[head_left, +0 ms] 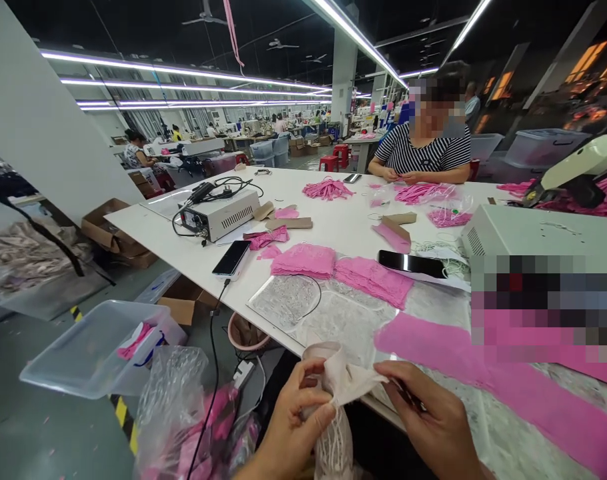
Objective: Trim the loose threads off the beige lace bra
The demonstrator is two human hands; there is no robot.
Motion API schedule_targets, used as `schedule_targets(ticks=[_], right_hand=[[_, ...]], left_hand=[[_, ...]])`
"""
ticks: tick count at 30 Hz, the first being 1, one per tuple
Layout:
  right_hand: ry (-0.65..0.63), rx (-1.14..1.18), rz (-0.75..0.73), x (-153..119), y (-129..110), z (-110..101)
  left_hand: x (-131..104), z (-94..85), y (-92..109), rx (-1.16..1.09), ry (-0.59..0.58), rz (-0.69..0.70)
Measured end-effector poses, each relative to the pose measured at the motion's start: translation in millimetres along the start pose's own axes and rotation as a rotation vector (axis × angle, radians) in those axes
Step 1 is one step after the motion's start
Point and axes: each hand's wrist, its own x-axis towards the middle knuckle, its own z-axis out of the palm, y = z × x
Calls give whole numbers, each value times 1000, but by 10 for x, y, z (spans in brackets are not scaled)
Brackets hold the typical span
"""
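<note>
Cloth (352, 383) between left grip (299, 415) and right grip (431, 408), in the pinch of both.

We see pale cream on the soft cloth piece (339, 363), with thin dangling threads (336, 433) in off-white. The long flat cloth strip (433, 340) shows plain bright pink, and the stacked rectangular cloth bundles (303, 260) are pink as well. Our smooth flat tabletop (343, 227) is white. We note glossy black on the rectangular smartphone (412, 264), yellow and black stripes along the narrow floor tape (123, 423), and dark-and-white stripes across the short-sleeved shirt (408, 143) opposite us. The small plastic stools (341, 157) are red.
</note>
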Motion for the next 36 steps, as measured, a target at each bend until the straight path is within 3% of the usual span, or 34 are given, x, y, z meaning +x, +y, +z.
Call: schedule_targets(ticks=[2,5,8,12,17,20,24,27,29,34,36], right_hand=[[14,50,76,-7,67,32],[33,226,328,-45,215,101],[13,499,551,-39,325,139],[-74,707,676,70,310,159],[-122,734,710,240,208,188],[-60,612,697,313,180,125],[78,237,602,317,190,-70],[99,114,603,252,170,-166],[38,144,607,197,104,-158],[-338,267,455,54,-155,15],[-371,234,429,-12,-203,74]], left_hand=[[0,30,24,33,-64,7],[48,56,64,117,-138,-73],[170,66,121,144,-134,-106],[375,111,250,124,-96,-85],[535,219,326,-119,-198,-52],[538,237,248,-233,-75,-100],[465,211,91,-121,118,-166],[422,214,31,-53,203,-180],[410,231,32,-84,208,-209],[381,250,100,-320,113,-331],[358,239,115,-390,119,-367]])
